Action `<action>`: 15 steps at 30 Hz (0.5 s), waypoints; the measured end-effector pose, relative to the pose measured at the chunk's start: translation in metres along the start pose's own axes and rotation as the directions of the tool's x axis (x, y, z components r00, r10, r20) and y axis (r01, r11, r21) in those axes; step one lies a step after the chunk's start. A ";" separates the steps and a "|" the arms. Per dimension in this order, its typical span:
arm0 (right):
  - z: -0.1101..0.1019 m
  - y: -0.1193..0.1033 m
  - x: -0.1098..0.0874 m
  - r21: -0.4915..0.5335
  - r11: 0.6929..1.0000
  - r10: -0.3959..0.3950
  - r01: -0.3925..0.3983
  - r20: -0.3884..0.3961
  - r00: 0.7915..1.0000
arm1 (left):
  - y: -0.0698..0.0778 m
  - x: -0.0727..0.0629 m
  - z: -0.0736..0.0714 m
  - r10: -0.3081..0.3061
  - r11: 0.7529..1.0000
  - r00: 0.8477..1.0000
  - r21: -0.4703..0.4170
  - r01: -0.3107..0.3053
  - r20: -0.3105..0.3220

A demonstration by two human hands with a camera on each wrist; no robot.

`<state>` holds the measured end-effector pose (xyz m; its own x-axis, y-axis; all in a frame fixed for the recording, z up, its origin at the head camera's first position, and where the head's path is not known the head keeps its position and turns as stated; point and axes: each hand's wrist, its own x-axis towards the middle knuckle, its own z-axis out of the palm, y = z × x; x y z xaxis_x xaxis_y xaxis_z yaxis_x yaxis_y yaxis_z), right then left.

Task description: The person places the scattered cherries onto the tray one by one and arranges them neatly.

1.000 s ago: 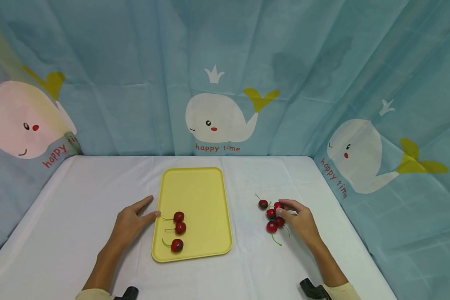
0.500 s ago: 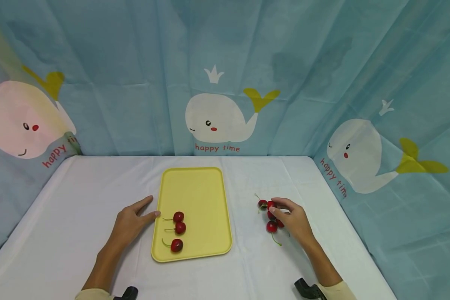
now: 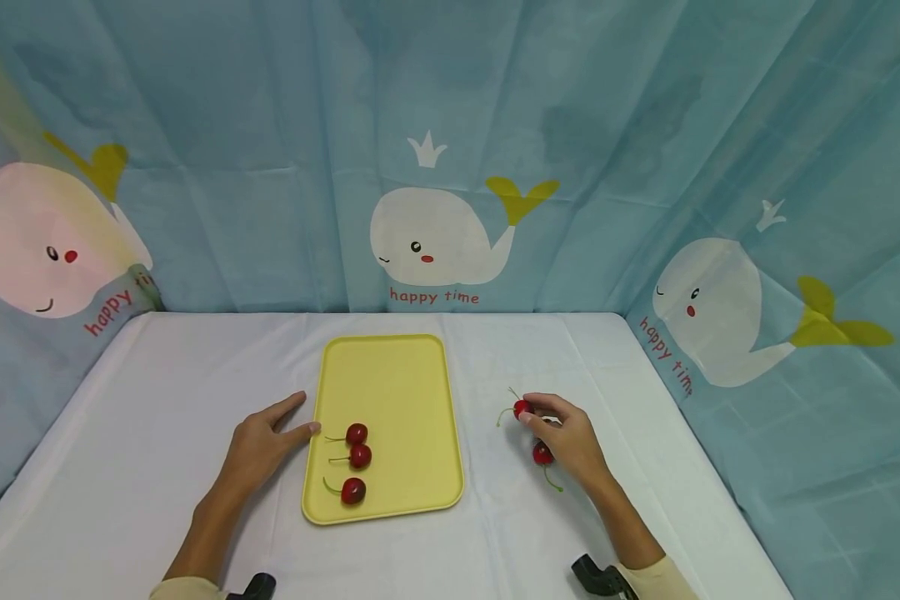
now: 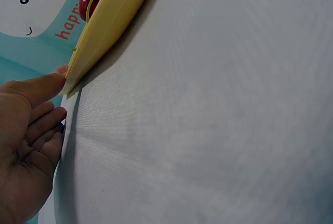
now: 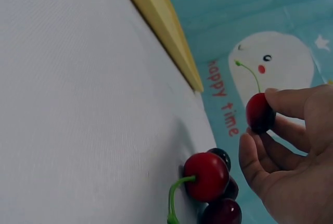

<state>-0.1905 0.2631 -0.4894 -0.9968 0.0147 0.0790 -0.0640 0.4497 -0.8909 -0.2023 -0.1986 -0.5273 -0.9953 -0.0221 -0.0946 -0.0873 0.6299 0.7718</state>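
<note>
Between thumb and fingers my right hand [image 3: 570, 442] pinches a red cherry [image 5: 260, 113], its green stem pointing left in the head view. In the right wrist view the cherry hangs above the white cloth, apart from several loose cherries [image 5: 206, 177]. Those lie under and beside the hand, partly hidden by it in the head view. My left hand [image 3: 258, 446] lies at the left side of the yellow tray [image 3: 405, 383], its thumb touching the rim with the other fingers relaxed. On the tray's left part sit three dark red cherries [image 3: 360, 456] in a column, stems to the left.
A white cloth [image 3: 495, 533] covers the table. Blue curtains [image 3: 270, 233] with printed whales stand at the back and both sides. A strip of cloth separates the tray from the loose cherries on the right.
My right hand has moved left with a cherry in its pinch, leaving the cluster's middle. The left hand, the tray and the three cherries on it stay put.
</note>
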 end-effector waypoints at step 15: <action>0.020 -0.011 0.002 0.014 0.998 -0.055 0.055 -0.003 0.998 | 0.000 0.000 -0.001 -0.007 1.000 1.000 -0.006 0.007 0.008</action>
<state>-0.1933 0.2402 -0.4888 -0.9916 -0.0069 0.1293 -0.1193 0.4376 -0.8912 -0.2020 -0.1990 -0.5267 -0.9942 -0.0207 -0.1052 -0.0950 0.6251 0.7748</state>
